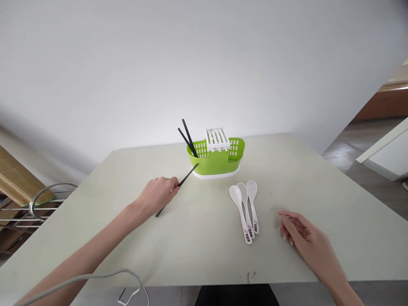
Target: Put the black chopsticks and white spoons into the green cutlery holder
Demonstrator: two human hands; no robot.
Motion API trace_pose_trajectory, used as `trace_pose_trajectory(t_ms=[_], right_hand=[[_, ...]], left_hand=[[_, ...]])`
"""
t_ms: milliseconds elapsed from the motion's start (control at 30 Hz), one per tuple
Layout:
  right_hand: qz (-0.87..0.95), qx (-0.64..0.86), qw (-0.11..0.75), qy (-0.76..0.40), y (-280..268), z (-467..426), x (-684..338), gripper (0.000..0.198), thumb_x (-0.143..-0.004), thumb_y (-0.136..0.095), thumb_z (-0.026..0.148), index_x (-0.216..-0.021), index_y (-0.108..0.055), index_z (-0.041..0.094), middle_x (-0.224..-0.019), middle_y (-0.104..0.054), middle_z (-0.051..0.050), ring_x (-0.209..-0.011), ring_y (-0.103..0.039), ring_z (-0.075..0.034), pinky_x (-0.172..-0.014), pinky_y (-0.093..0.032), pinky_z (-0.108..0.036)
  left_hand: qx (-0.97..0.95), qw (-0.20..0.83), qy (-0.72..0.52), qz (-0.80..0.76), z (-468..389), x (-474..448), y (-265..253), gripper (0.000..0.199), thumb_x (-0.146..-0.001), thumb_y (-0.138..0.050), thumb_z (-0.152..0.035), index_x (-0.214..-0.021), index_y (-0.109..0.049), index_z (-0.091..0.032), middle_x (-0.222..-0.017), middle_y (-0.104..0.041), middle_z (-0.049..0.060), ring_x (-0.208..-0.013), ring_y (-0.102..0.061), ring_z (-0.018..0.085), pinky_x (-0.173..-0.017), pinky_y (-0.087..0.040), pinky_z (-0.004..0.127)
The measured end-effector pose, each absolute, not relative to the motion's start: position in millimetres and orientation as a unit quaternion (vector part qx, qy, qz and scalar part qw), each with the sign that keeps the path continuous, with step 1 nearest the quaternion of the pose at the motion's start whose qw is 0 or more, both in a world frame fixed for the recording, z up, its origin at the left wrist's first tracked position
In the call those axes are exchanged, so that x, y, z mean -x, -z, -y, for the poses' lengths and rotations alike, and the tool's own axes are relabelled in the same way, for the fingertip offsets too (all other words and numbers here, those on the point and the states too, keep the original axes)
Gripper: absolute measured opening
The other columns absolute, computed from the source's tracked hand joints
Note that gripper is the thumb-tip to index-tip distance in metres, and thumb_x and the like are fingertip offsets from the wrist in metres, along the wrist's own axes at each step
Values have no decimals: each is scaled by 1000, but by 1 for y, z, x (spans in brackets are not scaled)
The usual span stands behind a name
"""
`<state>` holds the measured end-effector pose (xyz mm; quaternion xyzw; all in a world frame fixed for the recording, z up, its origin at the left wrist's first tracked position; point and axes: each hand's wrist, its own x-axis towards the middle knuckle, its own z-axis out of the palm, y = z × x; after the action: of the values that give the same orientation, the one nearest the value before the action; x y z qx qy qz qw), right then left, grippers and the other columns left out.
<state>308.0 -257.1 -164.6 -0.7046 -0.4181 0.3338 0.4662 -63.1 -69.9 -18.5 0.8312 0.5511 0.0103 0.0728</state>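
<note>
My left hand is closed around a black chopstick, whose upper end points toward the green utensil caddy. The chopstick's other end shows below the hand, close to the tabletop. Two black chopsticks lean in the left compartment of the caddy, and a white slotted rack sits across its middle. In front of the caddy lie three white spoons, side by side with handles toward me. To their right, my right hand rests by the table with fingers loosely curled and apart, holding nothing.
The pale table meets a white wall at the back. A grey cable crosses in front of my left forearm. At the left stands a metal wire rack with a wooden board beside it.
</note>
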Motion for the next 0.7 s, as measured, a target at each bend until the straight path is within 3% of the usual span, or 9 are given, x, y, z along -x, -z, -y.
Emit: trace_pose_trajectory(t_ms=[133,233,533,700], right_hand=[[420,709,457,-335,164,258,-308,50,-94,-59,67,-114,-70,22,-76,-72,-5,-63,-62,-19,-58,-52,-28],[423,708,456,-336,164,257,-310,50,-95,-59,67,-113,-70,22,-76,-71,-5,-63,-61,-18,-59,-52,-29],[453,663,475,-361,150,265,-287,45,-96,-60,64,-112,-72,24,-77,-70,-5,-65,-62,-18,-60,-53,-28],[510,542,443,-499,128,272,-238,44,-100,-57,61,-119,-74,25,-89,-73,-7,-68,-65,-18,-60,-55,-30]], left_hand=[[-739,345,-222,-535,81,52,-7,37,-88,-68,-60,-91,-75,-24,-94,-81,8,-80,-77,27,-76,-63,40],[-671,469,-290,-496,94,38,-12,43,-82,-75,-66,-90,-78,-24,-100,-81,9,-84,-78,26,-88,-66,43],[-579,578,-315,-481,98,33,7,41,-81,-81,-60,-96,-80,-22,-117,-80,10,-95,-79,26,-100,-64,42],[-527,633,-312,-473,112,19,23,36,-78,-87,-52,-95,-80,-21,-114,-81,10,-101,-79,27,-103,-62,42]])
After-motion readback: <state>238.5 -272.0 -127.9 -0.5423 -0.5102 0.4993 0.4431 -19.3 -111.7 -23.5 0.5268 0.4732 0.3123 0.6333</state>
